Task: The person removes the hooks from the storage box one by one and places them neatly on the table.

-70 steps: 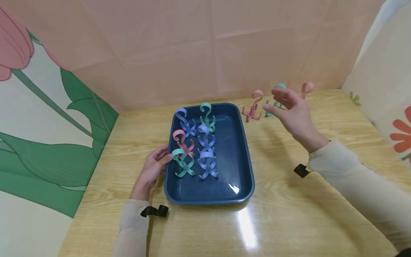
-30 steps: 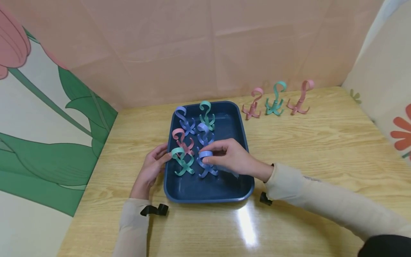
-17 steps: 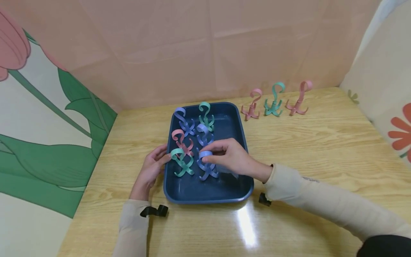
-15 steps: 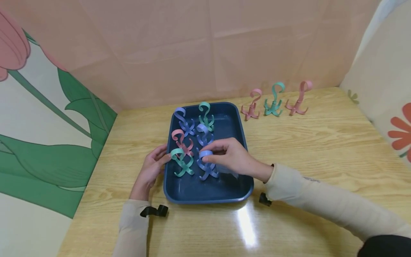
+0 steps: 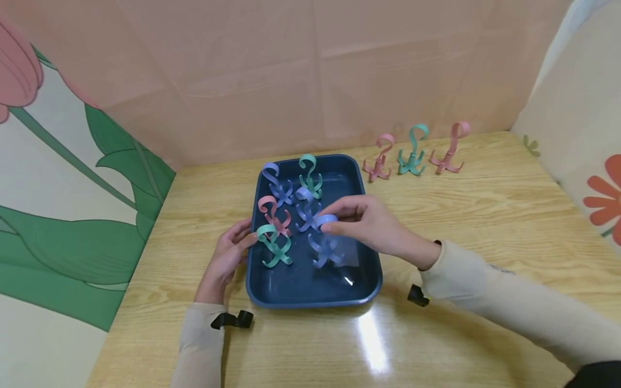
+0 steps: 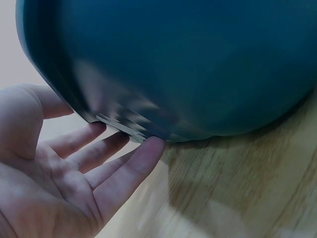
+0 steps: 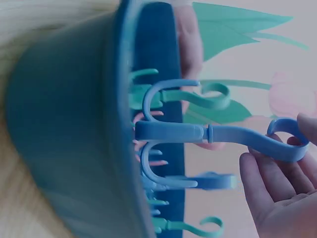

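My right hand (image 5: pixel 371 222) pinches the curled top of a periwinkle multi-prong hanging hook (image 5: pixel 326 249) between thumb and fingers, over the blue tray (image 5: pixel 314 303). In the right wrist view this hook (image 7: pixel 173 133) points its prongs down toward the tray, its claws overlapping the near rim. My left hand (image 5: pixel 229 253) holds the tray's left side, thumb at the rim and fingertips (image 6: pixel 151 146) against the outer wall. Other hanging hooks stand in the tray: two periwinkle hooks (image 5: pixel 308 213), a pink hook (image 5: pixel 277 221) and two green hooks (image 5: pixel 277 252).
Two more pink hooks (image 5: pixel 378 166) and a green hook (image 5: pixel 411 161) stand in a row on the wooden table (image 5: pixel 461 215), back right of the tray. A pink sheet (image 5: pixel 252 81) hangs behind the table. Flower-patterned panels flank both sides.
My right hand came from the back right hooks, took hold of the front periwinkle hook, and has now shifted it rightward in the tray. My left hand stays on the tray's side.
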Motion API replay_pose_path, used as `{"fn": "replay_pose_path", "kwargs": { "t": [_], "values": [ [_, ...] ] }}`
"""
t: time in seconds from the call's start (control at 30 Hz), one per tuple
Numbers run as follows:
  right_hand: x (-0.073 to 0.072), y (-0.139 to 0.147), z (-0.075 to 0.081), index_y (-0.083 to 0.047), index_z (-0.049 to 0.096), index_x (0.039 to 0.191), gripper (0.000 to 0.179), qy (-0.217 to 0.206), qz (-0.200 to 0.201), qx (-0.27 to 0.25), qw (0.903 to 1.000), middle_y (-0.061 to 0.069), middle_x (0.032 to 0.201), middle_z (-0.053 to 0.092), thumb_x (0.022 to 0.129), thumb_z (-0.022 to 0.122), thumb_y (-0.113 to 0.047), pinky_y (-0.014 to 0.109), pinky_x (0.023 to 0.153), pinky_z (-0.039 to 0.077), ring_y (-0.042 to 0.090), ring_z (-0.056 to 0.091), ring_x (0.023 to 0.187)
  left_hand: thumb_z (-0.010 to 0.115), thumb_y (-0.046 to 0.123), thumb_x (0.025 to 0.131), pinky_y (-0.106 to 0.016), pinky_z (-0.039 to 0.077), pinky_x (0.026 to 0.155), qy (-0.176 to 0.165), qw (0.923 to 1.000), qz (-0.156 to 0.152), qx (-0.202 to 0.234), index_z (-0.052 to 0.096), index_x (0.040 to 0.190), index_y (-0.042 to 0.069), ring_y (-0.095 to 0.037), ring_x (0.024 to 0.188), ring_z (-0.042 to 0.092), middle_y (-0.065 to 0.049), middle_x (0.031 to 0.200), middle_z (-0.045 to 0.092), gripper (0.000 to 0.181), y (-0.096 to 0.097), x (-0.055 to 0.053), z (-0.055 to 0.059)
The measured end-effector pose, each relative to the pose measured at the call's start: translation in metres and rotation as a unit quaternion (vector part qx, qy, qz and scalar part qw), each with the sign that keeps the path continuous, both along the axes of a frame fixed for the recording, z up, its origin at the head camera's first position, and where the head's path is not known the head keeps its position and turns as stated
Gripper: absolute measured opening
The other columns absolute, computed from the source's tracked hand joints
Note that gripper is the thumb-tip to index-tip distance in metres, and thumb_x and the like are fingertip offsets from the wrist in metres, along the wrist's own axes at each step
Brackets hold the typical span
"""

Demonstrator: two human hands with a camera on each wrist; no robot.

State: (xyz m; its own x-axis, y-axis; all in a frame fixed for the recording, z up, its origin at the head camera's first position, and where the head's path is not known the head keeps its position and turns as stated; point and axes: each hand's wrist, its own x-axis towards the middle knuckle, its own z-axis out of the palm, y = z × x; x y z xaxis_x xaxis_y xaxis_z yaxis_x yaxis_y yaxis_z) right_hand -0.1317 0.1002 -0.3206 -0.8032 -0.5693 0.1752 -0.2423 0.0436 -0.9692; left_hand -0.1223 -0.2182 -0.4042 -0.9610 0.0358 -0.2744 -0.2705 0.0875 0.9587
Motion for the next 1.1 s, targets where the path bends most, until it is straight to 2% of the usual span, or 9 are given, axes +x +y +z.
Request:
{"fn": "replay_pose_path", "kwargs": {
  "t": [0.17,0.37,0.53,0.73,0.87,1.03,1.1],
  "values": [
    [0.003,0.017,0.015,-0.01,0.069,0.102,0.022,0.01,-0.027,0.023,0.9993,0.006,0.093,0.07,0.081,0.072,-0.018,0.035,0.075,0.053,0.023,0.066,0.085,0.06,0.022,0.091,-0.041,0.05,0.08,-0.002,1.0,0.006,-0.003,0.048,0.134,0.02,-0.024,0.11,0.054,-0.003,0.132,0.051,0.045,-0.001,0.0,-0.004],
    [0.001,0.042,0.028,-0.004,0.068,0.104,0.021,0.044,-0.03,-0.009,0.9985,0.012,0.095,0.069,0.083,0.069,-0.006,0.034,0.075,0.052,0.026,0.066,0.086,0.061,0.023,0.091,-0.041,0.051,0.079,-0.002,1.0,0.006,0.0,0.048,0.134,0.02,-0.025,0.11,0.054,-0.004,0.132,0.051,0.045,-0.001,0.001,-0.005],
    [0.001,0.068,0.036,0.002,0.065,0.107,0.022,0.041,-0.036,-0.021,0.9983,0.016,0.099,0.068,0.085,0.065,0.0,0.034,0.078,0.051,0.029,0.066,0.087,0.06,0.023,0.091,-0.043,0.051,0.077,0.002,1.0,0.001,0.006,0.048,0.135,0.02,-0.025,0.109,0.056,-0.004,0.132,0.051,0.046,0.0,0.0,-0.004],
    [0.001,0.098,0.038,0.005,0.064,0.108,0.024,0.041,-0.075,-0.014,0.9962,0.018,0.099,0.067,0.084,0.064,0.005,0.033,0.079,0.051,0.028,0.065,0.089,0.059,0.022,0.092,-0.044,0.052,0.075,0.013,0.9998,-0.01,0.013,0.046,0.136,0.017,-0.025,0.105,0.057,-0.007,0.133,0.05,0.047,0.001,0.0,-0.003],
    [-0.001,0.119,0.036,0.008,0.061,0.11,0.025,0.021,-0.087,-0.016,0.9959,0.019,0.103,0.066,0.085,0.061,0.005,0.03,0.081,0.05,0.026,0.065,0.092,0.06,0.021,0.091,-0.044,0.052,0.075,0.012,0.9997,-0.011,0.019,0.046,0.135,0.015,-0.024,0.104,0.058,-0.008,0.132,0.051,0.046,0.002,-0.001,-0.004],
    [-0.007,0.147,0.032,0.011,0.059,0.11,0.025,0.019,-0.124,-0.011,0.9921,0.017,0.102,0.067,0.086,0.06,0.006,0.026,0.082,0.049,0.023,0.065,0.091,0.058,0.02,0.092,-0.043,0.052,0.075,0.01,0.9996,-0.015,0.019,0.045,0.136,0.014,-0.024,0.104,0.058,-0.009,0.133,0.05,0.047,0.003,-0.002,-0.005],
    [-0.01,0.159,0.031,0.01,0.06,0.111,0.025,0.019,-0.147,0.008,0.989,0.015,0.103,0.067,0.086,0.06,0.004,0.024,0.081,0.049,0.022,0.065,0.092,0.059,0.019,0.092,-0.043,0.052,0.075,0.008,0.9997,-0.014,0.02,0.045,0.136,0.014,-0.023,0.103,0.058,-0.009,0.132,0.05,0.047,0.003,-0.002,-0.005]
  ]
}}
